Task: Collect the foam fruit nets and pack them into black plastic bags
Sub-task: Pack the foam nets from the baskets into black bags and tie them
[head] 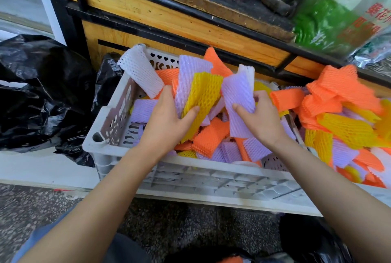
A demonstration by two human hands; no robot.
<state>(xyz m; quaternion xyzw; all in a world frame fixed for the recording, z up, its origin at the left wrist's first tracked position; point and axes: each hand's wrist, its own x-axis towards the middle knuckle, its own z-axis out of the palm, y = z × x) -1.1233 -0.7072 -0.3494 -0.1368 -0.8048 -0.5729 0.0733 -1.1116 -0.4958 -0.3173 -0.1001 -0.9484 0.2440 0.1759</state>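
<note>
Over the white crate, my left hand grips a bunch of foam nets, and my right hand grips a purple net. More nets fill the crate. A black bag lies beside it, on my left.

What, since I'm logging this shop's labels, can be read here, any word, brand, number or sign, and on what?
"菜花" (uncertain reading): top line of red print on the translucent green bag, cut off by the frame edge.
Red lines below it on the same bag: too blurred to read.
Nothing written shows on the white crate, the foam nets or the black bags.
</note>
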